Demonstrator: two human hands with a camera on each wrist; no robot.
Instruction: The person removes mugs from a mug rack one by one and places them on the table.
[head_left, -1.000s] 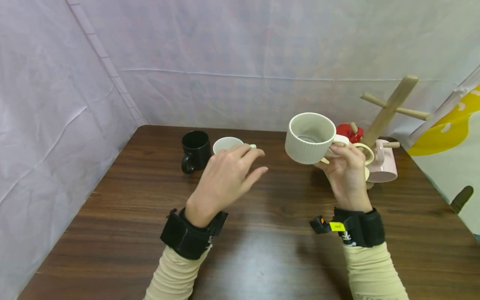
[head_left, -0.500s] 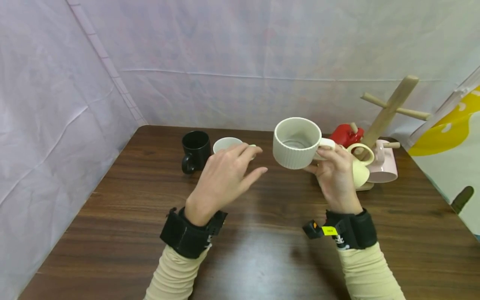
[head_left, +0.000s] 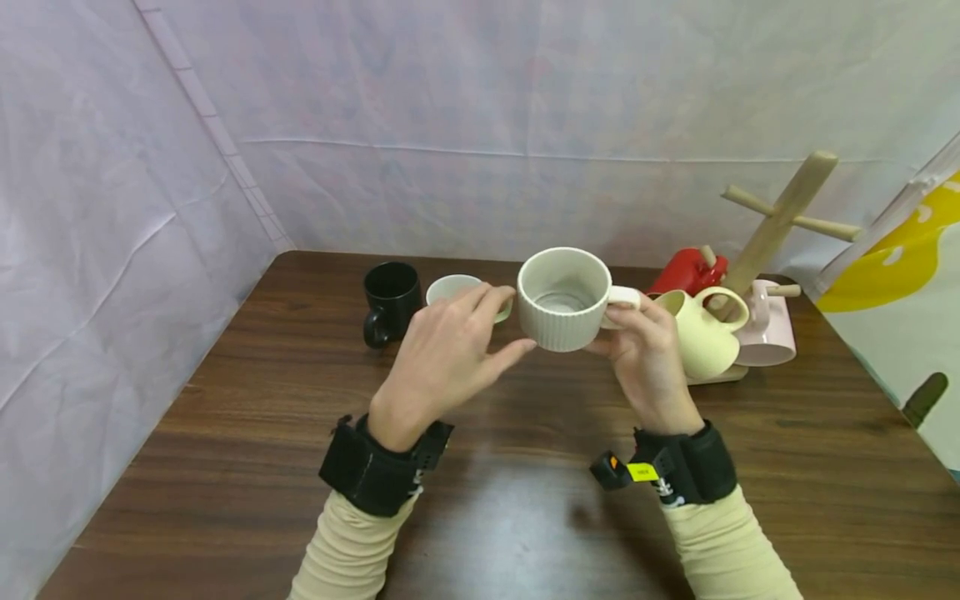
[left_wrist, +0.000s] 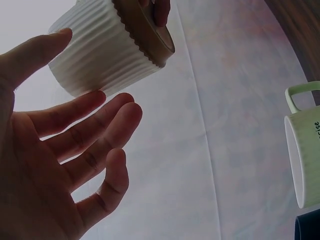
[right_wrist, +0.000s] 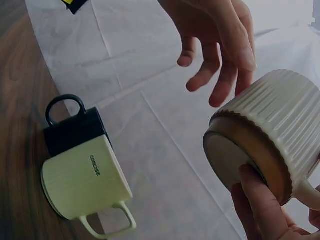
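Observation:
A white ribbed mug point(head_left: 564, 310) is held up above the table by the right hand point(head_left: 651, 362), which grips its handle at the right side. In the right wrist view, fingers point(right_wrist: 265, 205) of that hand press the base of the mug point(right_wrist: 280, 120). At the mug's left side is the left hand point(head_left: 442, 358), thumb and fingers spread around that side. The left wrist view shows the left fingertips point(left_wrist: 95, 100) at the ribbed wall of the mug point(left_wrist: 100, 50); whether they touch it is hard to tell.
Behind the left hand stand a pale green mug point(head_left: 450, 286) and a black mug point(head_left: 393, 300). At the right, a wooden mug rack point(head_left: 780, 217) has a red mug point(head_left: 684, 273), a yellow mug point(head_left: 705, 337) and a pink mug point(head_left: 768, 333) about it.
The right hand has moved left with the white mug, bringing it up to the left hand and uncovering more of the yellow mug. The left hand has barely moved.

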